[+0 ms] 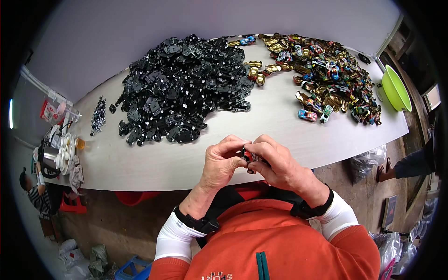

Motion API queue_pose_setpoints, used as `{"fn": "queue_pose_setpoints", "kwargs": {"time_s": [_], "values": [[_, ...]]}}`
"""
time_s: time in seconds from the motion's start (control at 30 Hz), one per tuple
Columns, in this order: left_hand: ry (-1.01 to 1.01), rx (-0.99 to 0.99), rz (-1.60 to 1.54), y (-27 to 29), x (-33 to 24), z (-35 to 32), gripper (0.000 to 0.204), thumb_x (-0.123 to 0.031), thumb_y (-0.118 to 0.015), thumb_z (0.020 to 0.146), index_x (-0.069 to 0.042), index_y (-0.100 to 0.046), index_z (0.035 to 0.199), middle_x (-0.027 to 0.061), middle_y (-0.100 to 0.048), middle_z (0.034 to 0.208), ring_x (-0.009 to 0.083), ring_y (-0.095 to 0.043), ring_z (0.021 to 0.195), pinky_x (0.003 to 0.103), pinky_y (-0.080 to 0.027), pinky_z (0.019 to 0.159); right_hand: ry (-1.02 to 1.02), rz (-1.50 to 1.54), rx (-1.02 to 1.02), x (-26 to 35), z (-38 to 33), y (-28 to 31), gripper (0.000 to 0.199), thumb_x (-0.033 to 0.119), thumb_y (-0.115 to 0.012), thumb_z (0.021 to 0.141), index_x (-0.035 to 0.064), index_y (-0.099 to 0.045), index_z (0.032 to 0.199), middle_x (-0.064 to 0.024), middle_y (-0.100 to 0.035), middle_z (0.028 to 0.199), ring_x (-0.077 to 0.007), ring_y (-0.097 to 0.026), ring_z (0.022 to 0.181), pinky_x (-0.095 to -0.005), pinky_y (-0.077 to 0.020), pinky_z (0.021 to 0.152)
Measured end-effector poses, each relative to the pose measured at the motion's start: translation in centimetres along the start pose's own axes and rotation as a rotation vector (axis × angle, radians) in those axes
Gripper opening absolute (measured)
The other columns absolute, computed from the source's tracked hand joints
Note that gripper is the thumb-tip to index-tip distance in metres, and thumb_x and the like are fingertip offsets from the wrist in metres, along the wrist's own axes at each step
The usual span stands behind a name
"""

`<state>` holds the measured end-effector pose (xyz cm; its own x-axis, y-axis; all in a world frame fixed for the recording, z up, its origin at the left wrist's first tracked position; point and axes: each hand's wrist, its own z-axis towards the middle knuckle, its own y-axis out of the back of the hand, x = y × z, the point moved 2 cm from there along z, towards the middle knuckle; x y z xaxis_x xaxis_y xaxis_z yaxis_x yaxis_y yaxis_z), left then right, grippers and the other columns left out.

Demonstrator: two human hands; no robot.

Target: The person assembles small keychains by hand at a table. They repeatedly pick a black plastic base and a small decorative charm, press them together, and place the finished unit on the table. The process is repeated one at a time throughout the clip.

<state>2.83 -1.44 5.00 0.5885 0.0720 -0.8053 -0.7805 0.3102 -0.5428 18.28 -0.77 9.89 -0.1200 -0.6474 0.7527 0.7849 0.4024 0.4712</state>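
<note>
Over the table's front edge, my left hand [220,162] and my right hand [280,164] meet, both with fingers pinched on one small toy car [248,156]. Red and black show between the fingertips; the fingers cover most of it. Beyond my left hand spreads a large heap of black toy car chassis [172,88]. To the right lies a pile of shiny toy car bodies [326,70], many gold, others in mixed colours. A blue-and-red toy car [307,115] and a green-and-white one [326,114] sit at that pile's near edge.
The pale table [140,163] runs back to a wall. Small wheel-like parts [98,115] are piled at its left. A green basin [395,88] leans at the right end. White dishes [66,151] and a cloth [76,174] crowd the left end. Another person [37,193] is at far left.
</note>
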Motion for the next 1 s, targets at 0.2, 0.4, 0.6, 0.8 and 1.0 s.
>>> {"fn": "queue_pose_setpoints", "kwargs": {"time_s": [0.2, 0.4, 0.6, 0.8, 1.0], "values": [[0.018, -0.024, 0.03, -0.3, -0.2, -0.1, 0.032, 0.005, -0.067, 0.071, 0.002, -0.06, 0.102, 0.0056, -0.055, 0.093, 0.0155, -0.059, 0.082, 0.026, -0.054, 0.071, 0.025, 0.009, 0.004, -0.1, 0.0, 0.0, 0.038, -0.009, -0.059, 0.075, 0.005, -0.048, 0.109, -0.0094, -0.047, 0.084, -0.0188, -0.055, 0.065, -0.0292, -0.0491, 0.055], [0.171, -0.028, 0.029, -1.0, -1.0, 0.4, 0.034, 0.001, -0.07, 0.07, 0.002, -0.058, 0.101, 0.0036, -0.053, 0.09, 0.0126, -0.058, 0.077, 0.021, -0.051, 0.057, -0.194, 0.255, -0.058, -0.6, -0.2, 0.0, 0.033, -0.007, -0.061, 0.076, -0.0008, -0.045, 0.104, -0.0108, -0.055, 0.083, -0.0147, -0.058, 0.068, -0.028, -0.0496, 0.059], [0.164, -0.35, -0.023, 0.2, 0.2, 0.1, 0.017, -0.001, -0.068, 0.075, -0.002, -0.053, 0.084, 0.0053, -0.056, 0.071, 0.0069, -0.052, 0.049, 0.018, -0.038, 0.033, -0.427, 0.239, -0.06, -2.5, -0.5, 0.1, 0.034, 0.007, -0.071, 0.073, -0.0017, -0.051, 0.099, -0.0065, -0.056, 0.073, -0.0085, -0.054, 0.066, -0.0242, -0.0457, 0.058], [0.282, -0.279, 0.092, 0.8, 1.4, 0.0, 0.012, -0.001, -0.062, 0.079, -0.001, -0.054, 0.089, 0.0073, -0.058, 0.073, 0.0108, -0.054, 0.052, 0.02, -0.043, 0.037, -0.345, 0.202, -0.122, -4.2, -0.8, -0.4, 0.015, 0.006, -0.06, 0.081, -0.0012, -0.061, 0.095, -0.0065, -0.058, 0.068, -0.0127, -0.051, 0.058, -0.026, -0.0416, 0.052], [0.387, -0.374, -0.153, 3.6, 1.6, -0.7, 0.01, -0.003, -0.061, 0.081, -0.001, -0.056, 0.09, 0.011, -0.061, 0.075, 0.0116, -0.053, 0.049, 0.02, -0.042, 0.037, -0.565, 0.327, -0.004, -5.9, -2.2, 1.0, 0.022, 0.009, -0.054, 0.086, 0.0008, -0.06, 0.106, -0.003, -0.057, 0.066, -0.0096, -0.051, 0.057, -0.0229, -0.0425, 0.052]]}}
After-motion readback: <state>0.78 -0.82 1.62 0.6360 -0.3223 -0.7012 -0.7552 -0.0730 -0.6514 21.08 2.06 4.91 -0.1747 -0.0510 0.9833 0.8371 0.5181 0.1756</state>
